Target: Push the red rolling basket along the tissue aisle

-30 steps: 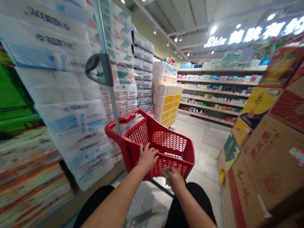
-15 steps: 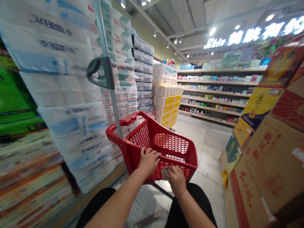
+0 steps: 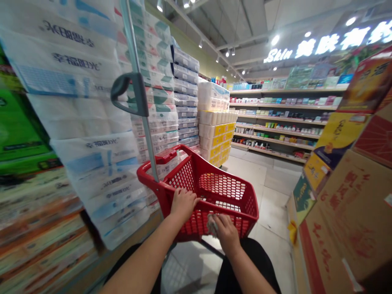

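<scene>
A red plastic shopping cart (image 3: 220,173) with perforated walls stands in front of my knees, its basket holding nothing that I can see. My left hand (image 3: 183,204) grips the near top rim, fingers curled over the edge. Lower and to the right, my right hand (image 3: 226,232) holds a crumpled greyish cloth (image 3: 212,226) against the outer face of the near side wall. Part of the cloth is hidden under the fingers. A metal pole (image 3: 150,143) with a grey handle (image 3: 142,96) rises from the cart's left end.
Tall stacks of wrapped tissue packs (image 3: 92,106) line the left side, close to the cart. Cardboard cartons (image 3: 352,216) are piled on the right. Shelves of small goods (image 3: 281,118) run across the back. Pale floor tiles (image 3: 271,208) lie between the cart and the cartons.
My left hand has slid a little left along the rim, and its fingers have curled in. My right hand has shifted slightly left with the cloth.
</scene>
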`<state>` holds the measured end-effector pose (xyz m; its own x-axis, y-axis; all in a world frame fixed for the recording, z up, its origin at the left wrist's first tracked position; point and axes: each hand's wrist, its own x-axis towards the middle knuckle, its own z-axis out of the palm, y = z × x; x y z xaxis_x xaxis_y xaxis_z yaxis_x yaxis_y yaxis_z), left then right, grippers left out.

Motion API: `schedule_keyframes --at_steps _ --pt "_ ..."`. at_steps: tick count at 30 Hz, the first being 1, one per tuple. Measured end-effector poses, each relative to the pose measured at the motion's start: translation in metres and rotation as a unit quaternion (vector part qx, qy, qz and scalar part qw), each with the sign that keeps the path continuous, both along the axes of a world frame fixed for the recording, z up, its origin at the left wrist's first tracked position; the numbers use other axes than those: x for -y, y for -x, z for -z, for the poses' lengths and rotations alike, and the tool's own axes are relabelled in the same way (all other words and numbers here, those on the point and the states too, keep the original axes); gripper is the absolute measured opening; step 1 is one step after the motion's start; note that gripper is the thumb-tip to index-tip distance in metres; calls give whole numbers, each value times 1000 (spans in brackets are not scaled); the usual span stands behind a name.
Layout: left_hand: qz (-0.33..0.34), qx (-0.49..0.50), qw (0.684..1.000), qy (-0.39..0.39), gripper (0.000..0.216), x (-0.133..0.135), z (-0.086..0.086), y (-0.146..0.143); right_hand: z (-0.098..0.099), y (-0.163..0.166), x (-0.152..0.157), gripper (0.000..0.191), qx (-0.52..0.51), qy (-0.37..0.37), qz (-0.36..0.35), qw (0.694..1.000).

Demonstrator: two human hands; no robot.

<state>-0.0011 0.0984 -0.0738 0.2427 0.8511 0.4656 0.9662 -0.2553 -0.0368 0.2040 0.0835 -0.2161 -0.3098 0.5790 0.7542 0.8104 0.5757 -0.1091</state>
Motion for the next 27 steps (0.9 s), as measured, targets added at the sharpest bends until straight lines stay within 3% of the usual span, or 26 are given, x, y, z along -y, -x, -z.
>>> schedule_keyframes --at_steps 5,10,14,19,23,27 --pt "3 17 1000 -17 34 7 3 -9 7 7 0 18 71 40 3 997" --pt "14 14 1000 -17 34 17 3 -18 -4 4 5 26 58 17 -20 998" --pt "21 13 999 -27 35 22 5 -23 -11 5 13 21 112 89 -13 990" --pt "25 18 999 -26 35 24 7 -26 -10 3 15 27 74 72 -5 995" --pt "26 26 999 -22 33 24 6 -25 -7 5 15 24 136 129 -35 982" --pt "28 27 999 -19 33 26 6 -25 -7 7 14 28 79 59 -40 994"
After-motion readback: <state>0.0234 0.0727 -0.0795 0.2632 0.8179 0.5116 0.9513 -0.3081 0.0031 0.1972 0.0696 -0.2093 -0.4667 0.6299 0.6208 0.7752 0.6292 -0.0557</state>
